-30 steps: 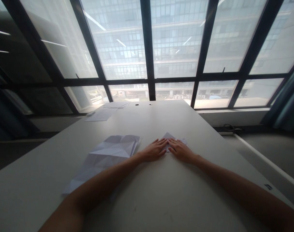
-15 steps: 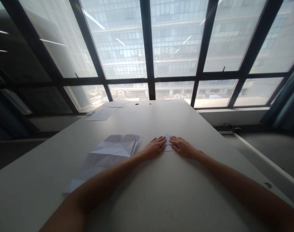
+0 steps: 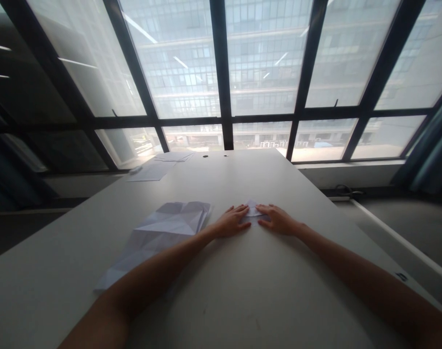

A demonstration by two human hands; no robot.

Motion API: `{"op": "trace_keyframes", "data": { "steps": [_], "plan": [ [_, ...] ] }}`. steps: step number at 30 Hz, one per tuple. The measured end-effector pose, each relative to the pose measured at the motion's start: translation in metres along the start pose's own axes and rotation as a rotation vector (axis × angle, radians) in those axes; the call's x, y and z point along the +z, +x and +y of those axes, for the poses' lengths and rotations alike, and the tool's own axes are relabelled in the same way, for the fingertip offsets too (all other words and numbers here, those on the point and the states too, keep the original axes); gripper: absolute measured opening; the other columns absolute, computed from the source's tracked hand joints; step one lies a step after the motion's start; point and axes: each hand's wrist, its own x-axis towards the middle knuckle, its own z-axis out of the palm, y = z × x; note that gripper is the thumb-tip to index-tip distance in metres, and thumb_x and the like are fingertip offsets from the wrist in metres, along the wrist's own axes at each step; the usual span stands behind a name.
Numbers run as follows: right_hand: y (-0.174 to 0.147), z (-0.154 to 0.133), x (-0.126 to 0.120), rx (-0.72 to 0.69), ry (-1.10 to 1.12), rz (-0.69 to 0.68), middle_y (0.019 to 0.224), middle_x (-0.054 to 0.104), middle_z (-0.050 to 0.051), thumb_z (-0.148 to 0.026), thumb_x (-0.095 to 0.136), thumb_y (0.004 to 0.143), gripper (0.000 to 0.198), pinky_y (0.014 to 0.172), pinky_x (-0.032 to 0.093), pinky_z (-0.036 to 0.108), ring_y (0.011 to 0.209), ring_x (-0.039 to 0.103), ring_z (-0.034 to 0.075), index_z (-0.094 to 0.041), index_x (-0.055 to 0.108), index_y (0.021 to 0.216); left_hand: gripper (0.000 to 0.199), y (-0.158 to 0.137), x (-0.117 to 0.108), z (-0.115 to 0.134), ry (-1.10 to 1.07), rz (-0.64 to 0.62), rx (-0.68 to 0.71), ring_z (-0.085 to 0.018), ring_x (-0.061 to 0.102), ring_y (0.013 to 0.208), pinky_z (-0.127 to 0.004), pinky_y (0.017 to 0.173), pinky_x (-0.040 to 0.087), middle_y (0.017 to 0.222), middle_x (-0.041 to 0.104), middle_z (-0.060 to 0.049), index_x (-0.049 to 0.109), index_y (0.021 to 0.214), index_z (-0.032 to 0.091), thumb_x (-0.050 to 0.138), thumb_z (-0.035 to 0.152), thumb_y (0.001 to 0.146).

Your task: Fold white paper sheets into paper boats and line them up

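Note:
A small piece of folded white paper (image 3: 253, 211) lies on the table between my hands, its far end coming to a point. My left hand (image 3: 231, 221) holds its left side, fingers on top and thumb at the near edge. On the right side, my right hand (image 3: 277, 219) holds it the same way, fingertips pointing inward. The near part of the paper looks shaded and slightly raised around the thumbs. My fingers cover both sides of it. Beside my left forearm rests a stack of large creased white paper (image 3: 166, 225), partly hidden by that arm.
The white table (image 3: 221, 291) reaches toward large dark-framed windows. Flat white sheets (image 3: 151, 171) lie at its far left. Two small holes are near the far edge, one being a dark round hole (image 3: 205, 156). A small black mark (image 3: 401, 277) is by the right edge.
My thumbs have shifted at the paper's near edge, and the near strip, flat and bright before, now looks raised and shaded. Both hands remain in nearly the same place.

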Motion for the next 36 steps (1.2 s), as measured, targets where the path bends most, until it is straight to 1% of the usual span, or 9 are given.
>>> {"op": "trace_keyframes", "data": {
  "steps": [7, 12, 16, 19, 22, 25, 29, 33, 36],
  "plan": [
    [0.001, -0.011, -0.003, 0.117, -0.08, 0.005, 0.128, 0.067, 0.003, -0.039, 0.058, 0.09, 0.041, 0.115, 0.033, 0.042, 0.12, 0.06, 0.025, -0.028, 0.063, 0.129, 0.059, 0.0, -0.001, -0.002, -0.111, 0.154, 0.007, -0.027, 0.052, 0.129, -0.038, 0.111, 0.037, 0.141, 0.055, -0.006, 0.056, 0.137, 0.024, 0.061, 0.055, 0.087],
    [0.003, -0.022, -0.008, 0.024, -0.167, 0.021, 0.112, 0.074, 0.002, -0.026, 0.047, 0.096, 0.03, 0.115, 0.031, 0.039, 0.101, 0.069, 0.02, -0.028, 0.07, 0.114, 0.046, 0.0, 0.004, 0.001, -0.134, 0.224, -0.018, -0.025, 0.058, 0.122, -0.035, 0.107, 0.041, 0.133, 0.063, -0.002, 0.063, 0.129, 0.028, 0.062, 0.048, 0.088],
    [0.004, -0.027, -0.013, -0.043, -0.253, 0.033, 0.095, 0.077, 0.006, -0.01, 0.04, 0.094, 0.037, 0.111, 0.035, 0.036, 0.086, 0.07, 0.018, -0.021, 0.073, 0.105, 0.033, 0.002, 0.007, 0.001, -0.045, 0.282, -0.13, -0.024, 0.067, 0.107, -0.041, 0.112, 0.035, 0.118, 0.071, -0.002, 0.069, 0.121, 0.03, 0.058, 0.041, 0.092],
    [0.004, -0.028, -0.013, -0.041, -0.237, 0.088, 0.097, 0.076, 0.007, -0.007, 0.039, 0.093, 0.038, 0.109, 0.038, 0.036, 0.09, 0.07, 0.018, -0.02, 0.072, 0.108, 0.028, 0.0, 0.006, 0.0, 0.029, 0.364, -0.143, -0.022, 0.068, 0.104, -0.045, 0.118, 0.026, 0.112, 0.073, -0.002, 0.071, 0.116, 0.03, 0.052, 0.039, 0.097],
    [0.005, -0.027, -0.012, -0.024, -0.186, 0.164, 0.113, 0.073, 0.009, -0.009, 0.04, 0.095, 0.038, 0.107, 0.04, 0.038, 0.103, 0.068, 0.021, -0.019, 0.069, 0.117, 0.031, -0.003, 0.002, -0.001, 0.074, 0.411, -0.084, -0.019, 0.066, 0.111, -0.043, 0.119, 0.025, 0.119, 0.071, -0.001, 0.069, 0.118, 0.031, 0.043, 0.036, 0.101],
    [0.004, -0.026, -0.009, -0.033, -0.166, 0.2, 0.129, 0.066, 0.009, -0.009, 0.038, 0.095, 0.043, 0.108, 0.04, 0.039, 0.117, 0.063, 0.022, -0.018, 0.064, 0.128, 0.04, -0.005, 0.0, -0.001, 0.152, 0.397, -0.049, -0.019, 0.057, 0.124, -0.045, 0.121, 0.019, 0.128, 0.066, -0.001, 0.063, 0.127, 0.03, 0.035, 0.021, 0.101],
    [0.005, -0.024, -0.006, -0.032, -0.178, 0.1, 0.137, 0.059, 0.011, -0.001, 0.038, 0.088, 0.052, 0.112, 0.036, 0.042, 0.127, 0.056, 0.022, -0.018, 0.062, 0.132, 0.054, -0.006, 0.002, -0.002, 0.236, 0.279, -0.06, -0.024, 0.043, 0.137, -0.055, 0.121, 0.001, 0.141, 0.056, -0.005, 0.058, 0.133, 0.027, 0.036, 0.004, 0.089],
    [0.005, -0.025, -0.004, -0.012, -0.183, -0.038, 0.141, 0.054, 0.013, 0.001, 0.041, 0.081, 0.056, 0.115, 0.032, 0.044, 0.134, 0.048, 0.023, -0.016, 0.062, 0.13, 0.04, -0.009, 0.004, 0.004, 0.264, 0.227, -0.027, -0.03, 0.036, 0.141, -0.058, 0.119, -0.009, 0.145, 0.05, -0.011, 0.058, 0.131, 0.022, 0.046, 0.025, 0.093],
    [0.003, -0.029, -0.001, -0.003, -0.163, -0.07, 0.143, 0.052, 0.016, -0.005, 0.043, 0.083, 0.053, 0.116, 0.03, 0.044, 0.136, 0.046, 0.024, -0.012, 0.059, 0.133, 0.053, -0.009, 0.007, 0.01, 0.243, 0.234, 0.029, -0.03, 0.028, 0.145, -0.053, 0.121, -0.005, 0.15, 0.044, -0.014, 0.048, 0.141, 0.018, 0.045, 0.046, 0.096]
  ]
}}
